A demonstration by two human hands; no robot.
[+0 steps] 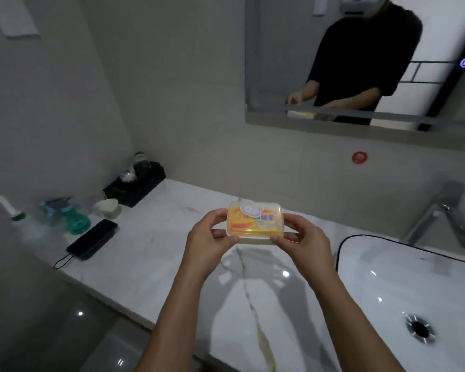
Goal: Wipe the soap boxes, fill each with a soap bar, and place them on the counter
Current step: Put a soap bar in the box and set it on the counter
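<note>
Marble counter (151,253) spreads under my outstretched forearms. My left hand (207,245) and right hand (304,245) meet above it, fingers curled, each pinching one end of the clear soap box (254,220), held level, with the yellow-wrapped soap bar (242,218) inside.
</note>
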